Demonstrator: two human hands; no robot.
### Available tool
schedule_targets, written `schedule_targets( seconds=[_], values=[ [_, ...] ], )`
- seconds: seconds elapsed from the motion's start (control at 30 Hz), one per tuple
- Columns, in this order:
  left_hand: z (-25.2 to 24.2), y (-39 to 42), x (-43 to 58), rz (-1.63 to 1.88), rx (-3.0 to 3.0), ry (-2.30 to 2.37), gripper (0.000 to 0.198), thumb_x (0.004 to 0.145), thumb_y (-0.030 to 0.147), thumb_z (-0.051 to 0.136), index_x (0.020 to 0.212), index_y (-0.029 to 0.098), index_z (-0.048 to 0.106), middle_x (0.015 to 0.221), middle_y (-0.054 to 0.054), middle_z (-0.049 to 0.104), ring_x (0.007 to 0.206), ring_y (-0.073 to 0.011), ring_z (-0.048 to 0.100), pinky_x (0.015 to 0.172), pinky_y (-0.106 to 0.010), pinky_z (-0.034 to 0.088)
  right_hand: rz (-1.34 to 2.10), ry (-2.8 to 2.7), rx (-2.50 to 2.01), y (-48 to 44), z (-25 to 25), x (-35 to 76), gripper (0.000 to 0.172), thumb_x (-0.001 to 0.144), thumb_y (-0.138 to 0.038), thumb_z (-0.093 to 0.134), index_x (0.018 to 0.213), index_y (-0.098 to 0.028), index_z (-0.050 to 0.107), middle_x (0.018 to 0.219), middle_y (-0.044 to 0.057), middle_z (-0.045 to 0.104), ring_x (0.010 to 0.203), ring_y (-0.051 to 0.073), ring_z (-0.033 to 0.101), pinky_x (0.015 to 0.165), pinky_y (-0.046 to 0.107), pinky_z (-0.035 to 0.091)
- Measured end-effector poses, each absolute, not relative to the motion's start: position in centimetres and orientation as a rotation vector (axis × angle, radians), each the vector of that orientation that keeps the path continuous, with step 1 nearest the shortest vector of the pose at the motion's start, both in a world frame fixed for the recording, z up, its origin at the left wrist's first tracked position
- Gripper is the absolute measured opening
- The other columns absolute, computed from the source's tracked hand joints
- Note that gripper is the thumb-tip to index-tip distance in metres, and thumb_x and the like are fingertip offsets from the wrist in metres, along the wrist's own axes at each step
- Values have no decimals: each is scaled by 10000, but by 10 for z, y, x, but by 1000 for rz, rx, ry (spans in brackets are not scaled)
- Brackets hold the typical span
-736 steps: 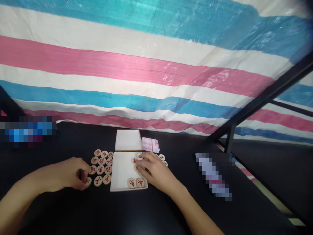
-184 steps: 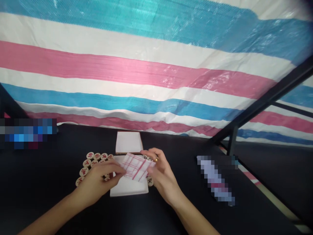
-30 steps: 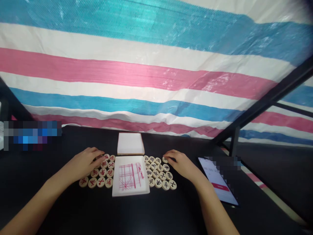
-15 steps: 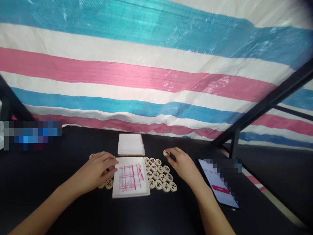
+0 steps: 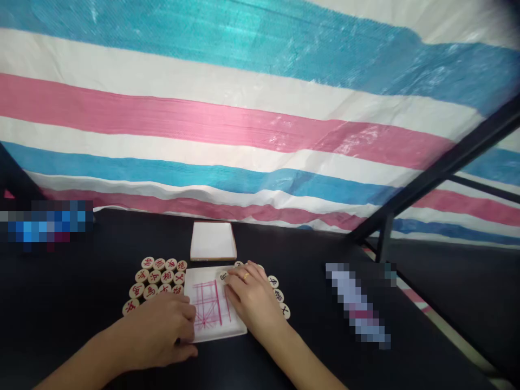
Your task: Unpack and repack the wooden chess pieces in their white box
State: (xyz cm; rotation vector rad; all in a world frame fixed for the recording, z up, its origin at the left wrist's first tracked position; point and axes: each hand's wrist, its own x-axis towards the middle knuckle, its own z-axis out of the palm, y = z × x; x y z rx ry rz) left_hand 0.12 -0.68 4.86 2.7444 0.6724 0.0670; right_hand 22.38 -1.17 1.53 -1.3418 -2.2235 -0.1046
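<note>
A shallow white box tray (image 5: 213,331) with pink lines inside lies in front of me. My left hand (image 5: 162,327) is at its left edge, fingers curled against the rim and thumb near the lower left corner. My right hand (image 5: 255,298) pinches a round Chinese chess piece (image 5: 223,276) with a black character, over the tray's upper right part. Red-character chess pieces (image 5: 154,277) are grouped in rows left of the tray, the nearest partly under my left hand. Black-character pieces (image 5: 278,296) lie to the right, mostly hidden by my right hand.
Behind the tray is a second open white box part (image 5: 213,240) with a brown rim. A blurred-out phone (image 5: 357,309) lies at the right on the black table (image 5: 101,238). Striped plastic sheeting (image 5: 203,114) hangs behind, with a dark metal frame (image 5: 406,200) at the right.
My right hand has brought the piece left, from beyond the black rows to over the tray. My left hand has moved down along the tray's edge, uncovering red pieces. The tray has shifted slightly nearer.
</note>
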Motion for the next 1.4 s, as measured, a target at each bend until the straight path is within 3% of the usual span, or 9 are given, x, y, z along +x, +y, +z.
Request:
schedule_targets(
  seconds=[0.23, 0.4, 0.67, 0.93, 1.17, 1.3, 1.4],
  values=[
    [46, -5, 2, 33, 2827, 689, 208, 813, 228, 639, 608, 196, 623, 656, 36, 636, 636, -119, 566, 554, -270, 316, -229, -2170, -1417, -8, 8, 225, 112, 833, -157, 612, 753, -219, 661, 868, 10, 702, 881, 197, 584, 965, 414, 377],
    [42, -4, 1, 62, 2850, 707, 202, 815, 244, 641, 618, 202, 629, 650, 39, 634, 635, -118, 566, 554, -274, 308, -247, -2174, -1419, -12, 15, 221, 125, 851, -170, 572, 892, -191, 688, 986, 63, 682, 951, 244, 568, 968, 456, 394],
    [44, -3, -2, 70, 2791, 769, 161, 805, 197, 636, 647, 207, 605, 697, 53, 642, 687, -123, 581, 592, -263, 323, 81, -2030, -1607, 2, 33, 276, 268, 893, -130, 441, 1023, -167, 673, 1029, 96, 647, 943, 224, 589, 866, 381, 489],
    [48, -4, 1, 56, 2806, 773, 146, 793, 158, 621, 659, 214, 608, 717, 38, 649, 691, -137, 586, 582, -265, 321, 402, -2148, -1725, 14, 32, 309, 267, 845, -117, 492, 896, -211, 736, 969, 43, 692, 899, 181, 624, 875, 303, 456],
    [44, -3, -1, 23, 2819, 767, 147, 817, 197, 605, 670, 214, 603, 726, 38, 646, 699, -135, 589, 600, -264, 338, 215, -2093, -1944, 13, 28, 307, 241, 898, -302, 499, 929, -203, 717, 988, 71, 683, 933, 211, 615, 816, 297, 442],
    [44, -3, -1, 12, 2811, 771, 144, 823, 195, 602, 681, 212, 608, 731, 35, 647, 712, -137, 595, 616, -260, 353, 174, -2046, -2061, 15, 25, 307, 139, 863, -254, 541, 874, -206, 670, 884, 43, 680, 856, 212, 624, 695, 281, 432],
    [44, -3, -1, 21, 2794, 770, 149, 826, 195, 607, 677, 210, 611, 739, 33, 653, 723, -137, 596, 614, -256, 356, 76, -1994, -2019, 14, 28, 299, 105, 856, -210, 537, 843, -197, 640, 852, 42, 666, 825, 207, 614, 695, 286, 425]
  ],
)
